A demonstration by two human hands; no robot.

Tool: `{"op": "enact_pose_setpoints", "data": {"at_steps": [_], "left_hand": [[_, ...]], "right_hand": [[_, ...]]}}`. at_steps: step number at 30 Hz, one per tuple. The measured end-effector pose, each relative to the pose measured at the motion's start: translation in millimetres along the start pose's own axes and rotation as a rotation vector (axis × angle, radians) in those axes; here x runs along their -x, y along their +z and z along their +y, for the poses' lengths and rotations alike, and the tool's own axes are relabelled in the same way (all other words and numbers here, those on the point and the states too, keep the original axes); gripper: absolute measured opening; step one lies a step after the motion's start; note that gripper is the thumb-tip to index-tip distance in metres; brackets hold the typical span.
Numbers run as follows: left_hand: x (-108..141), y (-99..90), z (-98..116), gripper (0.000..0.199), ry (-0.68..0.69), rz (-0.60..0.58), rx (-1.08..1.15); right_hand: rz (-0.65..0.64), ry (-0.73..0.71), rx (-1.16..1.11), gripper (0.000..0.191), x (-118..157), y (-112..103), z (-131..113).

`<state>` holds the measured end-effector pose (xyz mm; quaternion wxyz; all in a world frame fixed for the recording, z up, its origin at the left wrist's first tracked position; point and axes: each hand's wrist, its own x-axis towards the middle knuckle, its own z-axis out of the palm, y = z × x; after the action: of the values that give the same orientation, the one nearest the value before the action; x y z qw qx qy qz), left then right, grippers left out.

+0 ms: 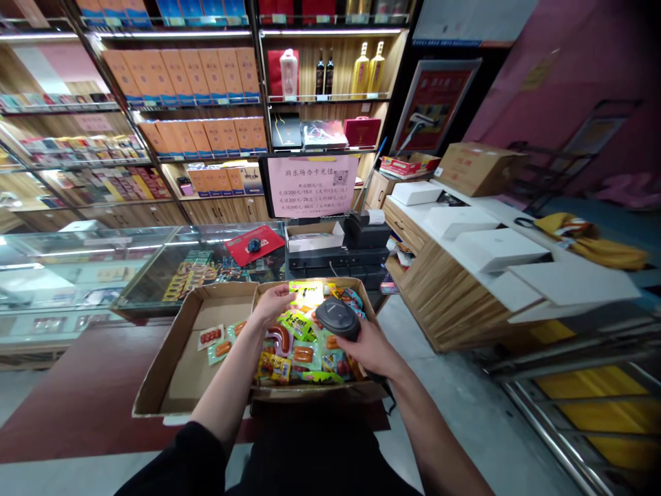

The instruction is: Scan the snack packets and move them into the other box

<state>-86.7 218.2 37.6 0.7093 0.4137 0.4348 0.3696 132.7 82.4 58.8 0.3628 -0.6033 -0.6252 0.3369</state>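
My left hand (273, 303) pinches the edge of a yellow snack packet (306, 293), which is lit brightly. Wrapped round the handle of a black barcode scanner (337, 317) is my right hand (368, 344); the scanner's head points toward that packet. Under both hands lies the right-hand cardboard box (310, 393), filled with small packaged snacks, among them sausage packs (303, 354) and green packets (299, 326). Against its left side stands a second, shallow cardboard box (180, 372) holding a few sausage packs (211, 337). My left forearm crosses over where the boxes meet.
Ahead, a monitor bears a pink paper sign (312, 186). A black receipt printer (368, 231) is below it. Glass display counters (98, 258) run left, with a mouse on a red mat (254, 245). A white-topped counter (465, 227) with boxes stands right. Stocked shelves (206, 103) line the wall.
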Motion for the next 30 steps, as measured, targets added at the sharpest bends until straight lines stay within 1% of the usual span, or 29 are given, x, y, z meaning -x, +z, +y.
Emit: {"op": "enact_pose_setpoints", "data": {"at_steps": [2,6,8,10,13,16,20,23,25,27,28,30], "left_hand": [[-0.4,1.1,0.2,0.043,-0.018,-0.007,-0.002],[-1.7,3.4,1.2,0.042,0.016,-0.006,0.03],[-1.1,1.3,2.4,0.042,0.029,0.002,0.031],[2.3,-5.5,4.7,0.041,0.027,0.024,0.02],[14.4,-27.7,10.6,0.042,0.053,0.087,0.012],[35.4,-62.7,18.4,0.045,0.109,0.195,0.027],[70.7,-113.2,27.0,0.048,0.176,0.381,0.054],[92.3,-140.1,28.5,0.05,0.184,0.488,0.062],[100.1,-149.6,26.2,0.048,0.183,0.528,0.062],[101.5,-151.3,22.2,0.049,0.175,0.528,0.051],[100.1,-149.0,19.8,0.05,0.162,0.518,0.038],[93.9,-138.4,15.1,0.052,0.128,0.484,0.003]], "right_hand": [[-0.009,0.011,-0.02,0.036,0.2,-0.1,-1.5],[-0.004,0.039,-0.026,0.037,-0.1,-0.3,-3.9],[-0.008,0.056,-0.021,0.038,-0.4,-0.6,-4.4],[-0.023,0.076,-0.016,0.04,-0.6,-1.3,-4.0],[-0.031,0.099,0.016,0.041,-1.1,-3.3,-0.5],[-0.009,0.097,0.074,0.039,-2.6,-5.7,5.0],[0.018,0.072,0.105,0.035,-5.7,-7.2,8.3],[-0.045,0.112,0.101,0.034,-8.4,-5.7,7.1],[-0.076,0.137,0.099,0.034,-10.2,-3.6,5.8],[-0.069,0.125,0.099,0.036,-12.0,-1.4,4.8],[-0.063,0.11,0.096,0.036,-12.7,-0.4,4.3],[-0.06,0.092,0.082,0.033,-13.8,0.7,3.5]]}}
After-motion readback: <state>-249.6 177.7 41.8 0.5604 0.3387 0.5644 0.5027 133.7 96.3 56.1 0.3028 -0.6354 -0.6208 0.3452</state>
